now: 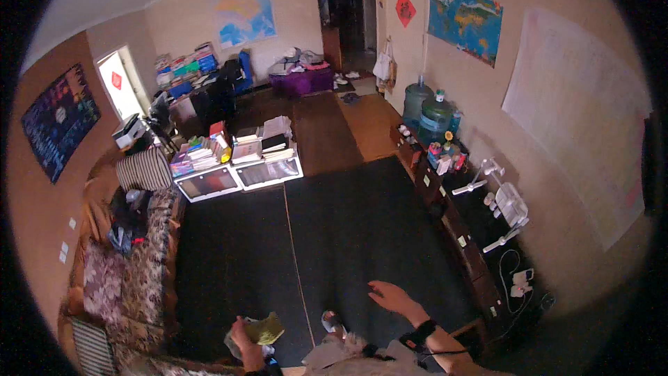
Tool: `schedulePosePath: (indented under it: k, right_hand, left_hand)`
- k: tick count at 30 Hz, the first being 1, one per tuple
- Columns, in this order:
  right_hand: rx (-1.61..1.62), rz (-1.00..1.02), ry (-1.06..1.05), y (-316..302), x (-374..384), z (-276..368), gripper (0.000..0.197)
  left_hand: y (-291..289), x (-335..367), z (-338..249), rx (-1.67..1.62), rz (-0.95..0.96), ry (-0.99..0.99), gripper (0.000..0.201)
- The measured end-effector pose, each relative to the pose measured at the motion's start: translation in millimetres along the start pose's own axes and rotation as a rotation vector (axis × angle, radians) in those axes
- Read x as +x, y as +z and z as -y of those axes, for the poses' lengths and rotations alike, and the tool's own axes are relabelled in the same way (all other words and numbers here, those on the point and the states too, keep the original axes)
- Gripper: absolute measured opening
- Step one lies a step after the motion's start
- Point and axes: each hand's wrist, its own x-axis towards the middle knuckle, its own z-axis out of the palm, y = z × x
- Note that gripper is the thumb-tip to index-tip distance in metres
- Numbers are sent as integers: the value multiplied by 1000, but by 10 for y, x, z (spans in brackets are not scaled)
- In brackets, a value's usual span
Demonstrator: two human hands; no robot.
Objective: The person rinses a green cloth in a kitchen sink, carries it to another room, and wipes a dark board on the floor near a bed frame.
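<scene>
In my left hand (241, 335), low in the picture, is a yellow-green piece that looks like a cloth (266, 329); the fingers are closed on its left side. My right hand (391, 299) reaches out over the dark floor mat (376, 237), holding nothing, its fingers stretched and apart. A dark band circles the right wrist. Between the two hands one of my shoes (332, 320) shows on the mat.
A floral sofa (146, 272) runs along the left. White-framed storage boxes (271, 171) topped with books stand ahead. On the right, a low dark cabinet (452, 237) carries a white folding stand (511, 203), cables and large water bottles (435, 120). A purple chest (303, 82) sits farther back.
</scene>
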Motion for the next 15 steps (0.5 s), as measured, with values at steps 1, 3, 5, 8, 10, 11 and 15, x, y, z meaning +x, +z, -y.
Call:
schedulePosePath:
  k: [1,3,5,8,10,11,15]
  right_hand:
    - [180,69,112,-65,152,-126,41]
    - [275,134,235,-208,330,-379,41]
    - [414,129,271,-257,380,-591,43]
    - [136,44,511,-551,766,-665,42]
    - [656,-85,406,-824,856,-877,40]
    - [839,-158,415,-933,971,-917,38]
    - [885,-176,524,-1370,1967,-1089,38]
  left_hand:
    - [226,324,101,6,13,-18,18]
    - [842,556,169,-51,61,-153,19]
    - [1356,851,195,-95,140,-293,19]
    - [2371,1408,139,20,288,-293,16]
    - [3090,1526,87,110,290,-220,17]
    - [3407,1638,99,142,299,-212,18]
    - [4187,2313,194,182,409,-93,21]
